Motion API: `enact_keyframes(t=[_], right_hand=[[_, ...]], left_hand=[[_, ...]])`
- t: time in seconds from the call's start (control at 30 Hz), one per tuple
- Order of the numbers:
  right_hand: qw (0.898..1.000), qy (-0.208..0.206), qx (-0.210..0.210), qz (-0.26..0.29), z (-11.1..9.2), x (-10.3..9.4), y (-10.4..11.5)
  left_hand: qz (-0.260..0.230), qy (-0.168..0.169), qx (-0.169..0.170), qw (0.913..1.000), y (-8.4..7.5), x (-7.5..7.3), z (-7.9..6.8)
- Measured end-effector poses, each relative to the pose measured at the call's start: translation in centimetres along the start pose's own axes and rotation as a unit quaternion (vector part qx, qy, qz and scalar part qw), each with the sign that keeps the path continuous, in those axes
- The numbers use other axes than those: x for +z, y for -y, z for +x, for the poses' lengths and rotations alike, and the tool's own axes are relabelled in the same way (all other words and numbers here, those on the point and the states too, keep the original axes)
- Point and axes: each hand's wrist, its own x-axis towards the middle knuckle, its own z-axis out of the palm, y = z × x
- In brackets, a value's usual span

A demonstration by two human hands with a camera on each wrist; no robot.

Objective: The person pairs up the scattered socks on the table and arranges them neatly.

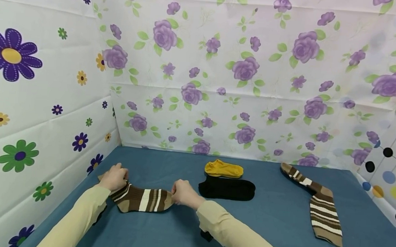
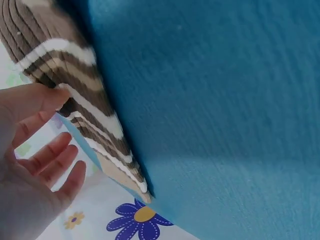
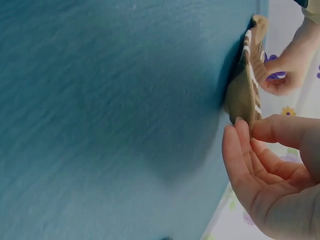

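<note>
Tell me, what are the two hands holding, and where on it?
Both hold the brown striped sock lying on the blue table. The left hand pinches one end, the right hand pinches the other end.

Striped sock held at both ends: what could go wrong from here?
1. Both grips look shallow: the left hand and right hand pinch only the edges of the folded striped sock, so an end may slip free.
2. The black sock lies just beyond the right hand and could get dragged.
3. The matching striped sock lies far to the right, needing a long reach.
</note>
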Motion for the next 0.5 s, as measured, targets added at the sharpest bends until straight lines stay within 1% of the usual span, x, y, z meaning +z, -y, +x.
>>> enact_keyframes(t=[0.13,0.23,0.33,0.43,0.5], right_hand=[[1.0,0.018,0.016,0.004,-0.6,-0.8,-0.3],[1.0,0.022,0.02,0.009,-0.8,-1.3,-0.7],[1.0,0.018,0.019,0.013,-0.9,-1.5,-0.9],[1.0,0.018,0.02,0.013,-0.8,-1.5,-1.1],[1.0,0.018,0.02,0.012,-0.8,-1.4,-1.2]], left_hand=[[-0.011,0.002,0.031,0.9995,-0.1,0.2,0.1],[-0.017,0.01,0.034,0.9992,-0.2,0.2,0.4],[-0.024,0.019,0.022,0.9993,-0.2,0.1,0.6],[-0.029,0.025,0.001,0.9993,0.0,0.1,0.6],[-0.03,0.022,-0.019,0.9991,0.2,0.0,0.5]])
